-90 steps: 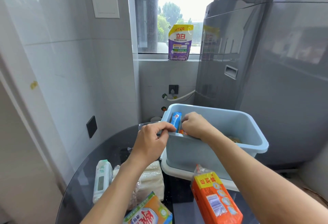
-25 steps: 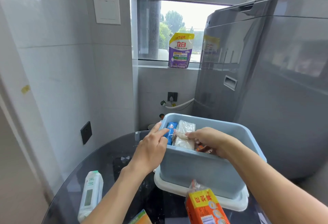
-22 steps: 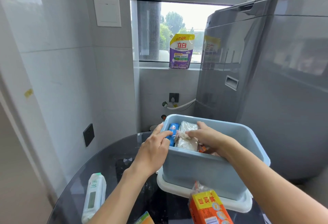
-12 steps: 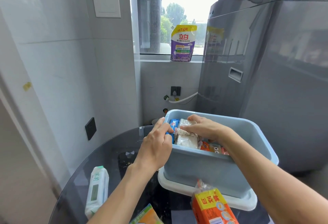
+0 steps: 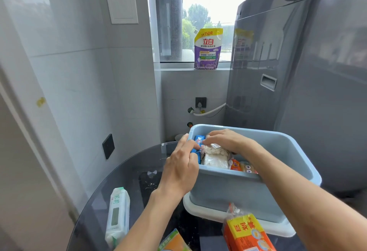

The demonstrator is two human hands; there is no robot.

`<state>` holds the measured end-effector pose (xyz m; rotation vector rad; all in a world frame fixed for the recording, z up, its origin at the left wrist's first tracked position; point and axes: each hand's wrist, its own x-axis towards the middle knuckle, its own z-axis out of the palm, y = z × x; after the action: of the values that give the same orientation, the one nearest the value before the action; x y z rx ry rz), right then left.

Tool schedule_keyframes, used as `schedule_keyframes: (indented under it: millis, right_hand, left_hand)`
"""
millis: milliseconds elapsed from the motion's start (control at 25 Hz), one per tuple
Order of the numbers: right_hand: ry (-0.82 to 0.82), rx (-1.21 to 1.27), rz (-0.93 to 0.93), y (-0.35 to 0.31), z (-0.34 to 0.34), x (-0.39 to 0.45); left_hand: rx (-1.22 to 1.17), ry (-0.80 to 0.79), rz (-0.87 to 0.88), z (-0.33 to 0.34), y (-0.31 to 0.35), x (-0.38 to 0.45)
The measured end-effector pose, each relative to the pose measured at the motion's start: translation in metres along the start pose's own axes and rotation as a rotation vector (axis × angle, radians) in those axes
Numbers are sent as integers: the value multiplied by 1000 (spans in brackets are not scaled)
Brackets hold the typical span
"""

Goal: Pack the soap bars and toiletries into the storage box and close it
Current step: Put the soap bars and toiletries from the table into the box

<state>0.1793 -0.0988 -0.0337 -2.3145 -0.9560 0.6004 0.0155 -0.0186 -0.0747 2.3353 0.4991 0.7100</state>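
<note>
The light blue storage box [image 5: 238,191] stands on its white lid [image 5: 195,210] on the glass table. Inside, at its left end, a blue packet [image 5: 198,138] stands upright beside a clear bag of white pieces [image 5: 215,160], with orange packets [image 5: 243,166] to the right. My left hand [image 5: 180,168] reaches over the box's left rim, its fingertips pinching the blue packet. My right hand [image 5: 228,141] lies on top of the clear bag and its curled fingers grip the bag's top. An orange soap pack [image 5: 246,233] lies in front of the box.
A white and green pack [image 5: 118,213] and a green-orange pack [image 5: 174,241] lie on the round glass table [image 5: 127,173] at the near left. A grey washing machine [image 5: 278,71] stands behind the box. A purple detergent pouch [image 5: 207,49] is on the window sill.
The clear bag, on the table 3.6 s ago, is now inside the box. Over the last second my right hand slid left onto the bag's top; my left hand stayed at the blue packet.
</note>
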Motion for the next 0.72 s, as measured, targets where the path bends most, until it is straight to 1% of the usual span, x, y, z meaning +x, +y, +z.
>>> schedule_keyframes:
  millis: [120, 200, 400, 560, 600, 640, 720]
  right_hand:
    - [-7, 17, 20, -2, -5, -2]
    - [-12, -20, 42, -5, -7, -2]
    - [-7, -145, -28, -20, 7, 8]
    - [-30, -164, -15, -20, 8, 6]
    - [-16, -118, -10, -19, 8, 5]
    - [20, 4, -3, -18, 9, 2]
    - [194, 329, 16, -15, 8, -1]
  left_hand:
    - [-5, -12, -8, 0, 0, 0]
    - [1, -18, -11, -1, 1, -1]
    - [18, -30, -26, -1, 4, -6]
    - [11, -29, -44, -1, 4, -6]
    - [12, -30, -44, -1, 5, -6]
    - [13, -35, -47, -2, 5, -7]
    - [4, -41, -49, -3, 6, -9]
